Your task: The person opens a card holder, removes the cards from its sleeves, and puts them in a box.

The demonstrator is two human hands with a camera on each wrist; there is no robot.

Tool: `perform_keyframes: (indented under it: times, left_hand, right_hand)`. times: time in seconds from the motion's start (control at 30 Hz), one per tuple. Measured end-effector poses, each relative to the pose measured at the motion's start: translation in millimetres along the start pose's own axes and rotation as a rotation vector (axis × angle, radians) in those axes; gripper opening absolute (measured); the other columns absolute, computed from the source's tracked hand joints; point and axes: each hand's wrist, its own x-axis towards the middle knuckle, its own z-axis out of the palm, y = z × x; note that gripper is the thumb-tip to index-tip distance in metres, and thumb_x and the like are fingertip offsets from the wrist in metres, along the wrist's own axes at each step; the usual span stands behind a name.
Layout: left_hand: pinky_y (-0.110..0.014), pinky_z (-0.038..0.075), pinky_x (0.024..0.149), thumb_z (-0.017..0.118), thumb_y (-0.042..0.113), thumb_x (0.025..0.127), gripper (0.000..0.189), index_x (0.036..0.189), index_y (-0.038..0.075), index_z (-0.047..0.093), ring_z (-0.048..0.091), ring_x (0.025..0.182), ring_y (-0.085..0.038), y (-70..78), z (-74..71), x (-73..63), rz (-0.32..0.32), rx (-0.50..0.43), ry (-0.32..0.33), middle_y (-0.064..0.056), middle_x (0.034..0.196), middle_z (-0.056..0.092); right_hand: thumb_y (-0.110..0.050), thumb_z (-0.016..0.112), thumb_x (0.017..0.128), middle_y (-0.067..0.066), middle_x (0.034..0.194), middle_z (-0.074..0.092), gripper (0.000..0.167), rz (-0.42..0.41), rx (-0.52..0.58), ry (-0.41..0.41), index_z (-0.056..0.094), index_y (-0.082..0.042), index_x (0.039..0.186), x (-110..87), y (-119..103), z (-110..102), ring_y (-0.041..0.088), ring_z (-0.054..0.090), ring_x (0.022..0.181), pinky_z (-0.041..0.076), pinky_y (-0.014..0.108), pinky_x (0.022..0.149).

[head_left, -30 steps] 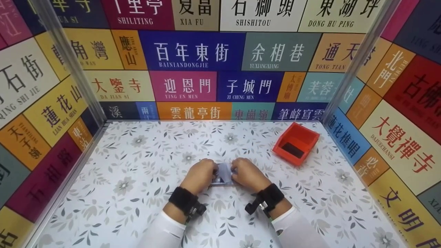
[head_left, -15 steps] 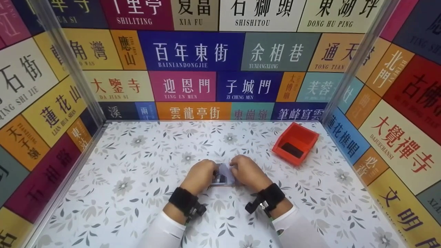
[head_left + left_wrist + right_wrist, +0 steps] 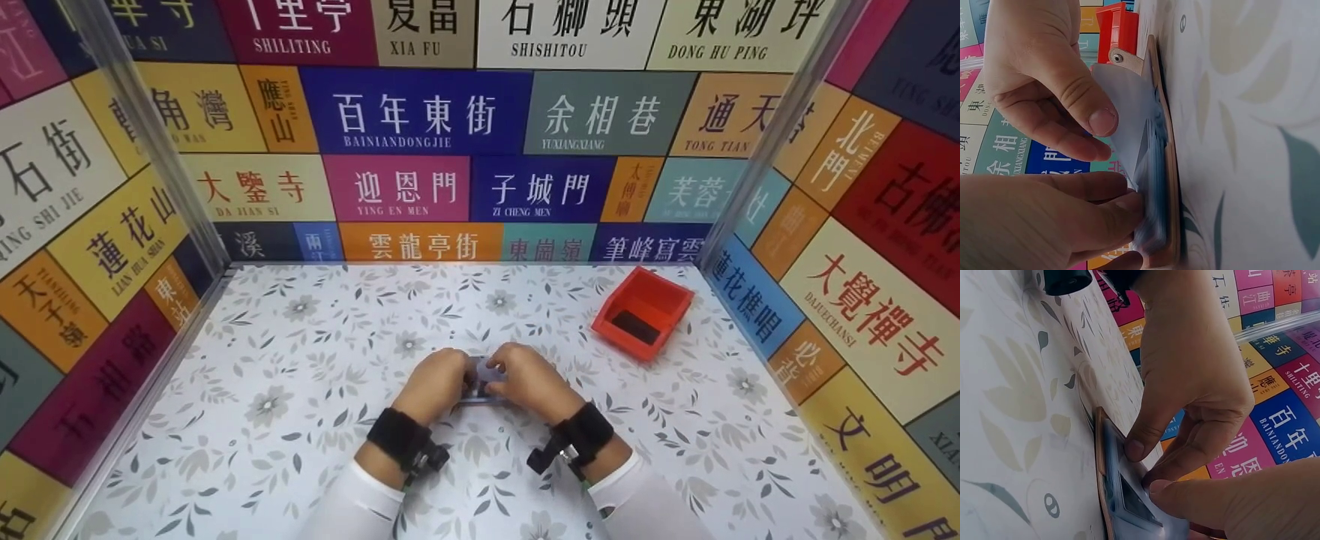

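Note:
A card holder (image 3: 1171, 225) with a tan cover lies opened on the table, its stack of clear plastic sleeves (image 3: 1154, 208) on top. A snap strap (image 3: 1130, 61) sticks out at its far end. My left hand (image 3: 439, 382) holds the card holder from the left, thumb pressed against the sleeves in the right wrist view. From the other side my right hand (image 3: 532, 379) pinches one raised plastic sleeve (image 3: 1123, 93), the thumb lying across it. A dark insert (image 3: 1135, 499) shows through a sleeve. Fingertips of both hands are close together, hiding part of the sleeves.
An orange-red bin (image 3: 645, 311) with a dark rectangle at its front stands at the back right of the flower-patterned table (image 3: 322, 420). Panels with large Chinese lettering (image 3: 420, 112) enclose the back and sides. Both wrists wear black straps (image 3: 397, 435).
My right hand drew a plastic sleeve over to the right, then came back left toward my left hand, its thumb and forefinger now apart around a sleeve. My left hand stays nearly still.

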Motion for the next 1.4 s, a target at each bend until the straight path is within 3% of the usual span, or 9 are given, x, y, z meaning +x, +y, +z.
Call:
perform_keyframes:
  times: [0.23, 0.33, 0.47, 0.63, 0.9, 1.13, 1.27, 1.4]
  left_hand:
    - [-0.041, 0.058, 0.071, 0.082, -0.004, 0.083, 0.016, 0.083, 0.012, 0.08, 0.063, 0.071, -0.024, 0.3, 0.0, -1.2, -0.035, 0.045, -0.02, -0.003, 0.08, 0.074]
    - [-0.043, 0.06, 0.073, 0.082, -0.005, 0.083, 0.016, 0.084, 0.011, 0.08, 0.064, 0.072, -0.026, 1.0, -0.3, -1.9, -0.045, 0.053, -0.015, -0.005, 0.081, 0.074]
    - [-0.044, 0.06, 0.075, 0.083, -0.004, 0.082, 0.016, 0.085, 0.011, 0.079, 0.065, 0.074, -0.026, 1.6, -0.7, -2.6, -0.053, 0.042, -0.011, -0.005, 0.083, 0.074]
    - [-0.043, 0.058, 0.072, 0.083, -0.002, 0.081, 0.015, 0.084, 0.011, 0.078, 0.062, 0.072, -0.025, 0.9, 0.2, -2.2, -0.06, 0.048, -0.007, -0.005, 0.081, 0.072]
    - [-0.042, 0.056, 0.07, 0.08, -0.004, 0.082, 0.016, 0.083, 0.012, 0.077, 0.06, 0.07, -0.025, 1.8, -0.3, -3.4, -0.052, 0.038, 0.002, -0.004, 0.079, 0.07]
    - [-0.039, 0.055, 0.068, 0.081, -0.003, 0.083, 0.016, 0.081, 0.012, 0.076, 0.056, 0.069, -0.021, 3.0, -0.7, -3.5, -0.058, 0.039, -0.002, -0.004, 0.079, 0.07]
    - [-0.039, 0.054, 0.067, 0.082, 0.0, 0.085, 0.016, 0.079, 0.012, 0.074, 0.054, 0.067, -0.02, 3.0, -0.7, -3.3, -0.043, 0.048, 0.01, -0.005, 0.078, 0.07]
    - [-0.042, 0.054, 0.066, 0.08, -0.002, 0.086, 0.017, 0.079, 0.012, 0.074, 0.054, 0.066, -0.021, 3.0, -0.7, -2.9, -0.043, 0.058, 0.014, -0.005, 0.077, 0.069]
  right_hand:
    - [-0.001, 0.083, 0.09, 0.013, 0.105, 0.084, 0.019, -0.016, -0.01, 0.056, 0.085, -0.001, 0.109, 0.4, 0.1, -2.0, 0.033, 0.08, 0.1, 0.065, 0.052, 0.095]
    - [0.0, 0.081, 0.092, 0.011, 0.098, 0.083, 0.02, 0.019, -0.022, 0.108, 0.084, -0.001, 0.111, 1.5, 1.4, -3.6, 0.03, 0.079, 0.092, 0.066, 0.05, 0.089]
    - [0.0, 0.081, 0.09, 0.006, 0.085, 0.078, 0.029, 0.107, -0.015, 0.152, 0.081, 0.0, 0.119, 3.2, 6.4, -6.9, 0.02, 0.07, 0.077, 0.062, 0.041, 0.074]
    - [0.004, 0.077, 0.087, 0.0, 0.077, 0.07, 0.047, 0.189, 0.013, 0.125, 0.075, -0.001, 0.134, 3.5, 17.3, -9.5, 0.013, 0.059, 0.066, 0.053, 0.034, 0.065]
    - [0.006, 0.075, 0.087, 0.005, 0.079, 0.068, 0.054, 0.25, 0.008, 0.063, 0.071, -0.001, 0.141, 2.3, 27.5, -5.7, 0.024, 0.064, 0.078, 0.059, 0.043, 0.08]
    - [0.005, 0.081, 0.081, 0.02, 0.116, 0.082, 0.051, 0.254, -0.056, 0.09, 0.076, -0.001, 0.132, 1.1, 25.7, -1.4, 0.035, 0.077, 0.106, 0.063, 0.051, 0.101]
    - [0.004, 0.085, 0.082, 0.021, 0.121, 0.078, 0.048, 0.213, -0.09, 0.114, 0.076, 0.0, 0.129, 0.3, 21.7, 0.2, 0.039, 0.075, 0.113, 0.062, 0.052, 0.106]
    - [0.003, 0.084, 0.087, 0.018, 0.113, 0.076, 0.035, 0.127, -0.023, 0.102, 0.077, 0.001, 0.122, 1.0, 15.3, 4.5, 0.034, 0.074, 0.105, 0.062, 0.052, 0.099]
